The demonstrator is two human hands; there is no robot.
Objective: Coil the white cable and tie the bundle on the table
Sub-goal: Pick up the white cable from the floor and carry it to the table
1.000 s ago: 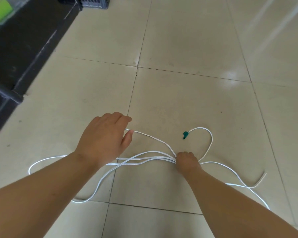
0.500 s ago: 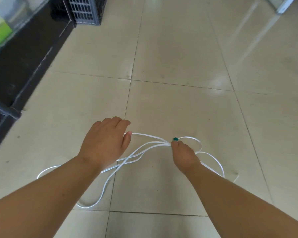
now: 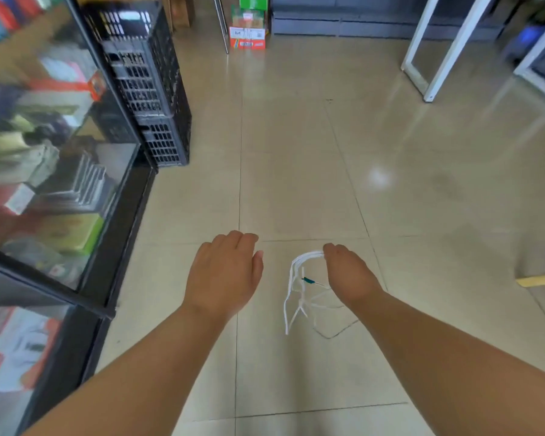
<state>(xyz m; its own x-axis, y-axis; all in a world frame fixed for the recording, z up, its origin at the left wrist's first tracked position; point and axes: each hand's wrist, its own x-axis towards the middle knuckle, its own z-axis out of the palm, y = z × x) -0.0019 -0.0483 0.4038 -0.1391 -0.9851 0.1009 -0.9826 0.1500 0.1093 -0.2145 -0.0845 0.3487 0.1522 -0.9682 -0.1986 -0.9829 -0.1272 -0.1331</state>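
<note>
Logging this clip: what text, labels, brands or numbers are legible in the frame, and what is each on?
Nothing can be read with confidence.
Stacked cartons at the far end: there is printing and a code-like patch, too blurred to read.
Packages in the glass display case: the labels are smeared by motion blur and unreadable.
White cable and black crates: no markings are visible.

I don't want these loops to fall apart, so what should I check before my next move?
1. Right hand grip on the white cable: ok, fingers curled round the gathered tops of the loops.
2. Left hand free to help: ok, open, holding nothing.
3. Loops even: not ok, strands hang splayed at different lengths.
4. Green end in sight: ok, beside the loops.
5. Cable clear of the floor: cannot tell.
</note>
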